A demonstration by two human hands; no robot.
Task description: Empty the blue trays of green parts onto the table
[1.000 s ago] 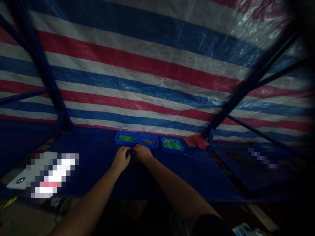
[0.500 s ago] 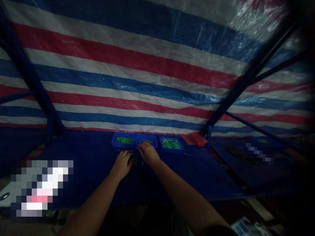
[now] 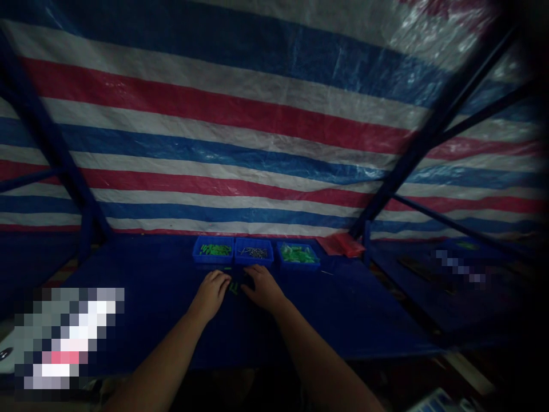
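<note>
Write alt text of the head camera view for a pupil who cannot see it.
A person's bare left hand and right hand flank small, slim green pieces on a dark-blue tabletop. Behind stand three rectangular blue trays holding, left to right, loose green pieces, thin silvery pins and green items in clear plastic.

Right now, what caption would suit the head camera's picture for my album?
Left hand and right hand flank green pieces on a blue table, three bins beyond.

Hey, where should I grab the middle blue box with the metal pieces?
Probably grip the middle box by its right rim, from above: a gap shows on that side, while the left box sits close on the other. Its top is open, so keep it level.
</note>
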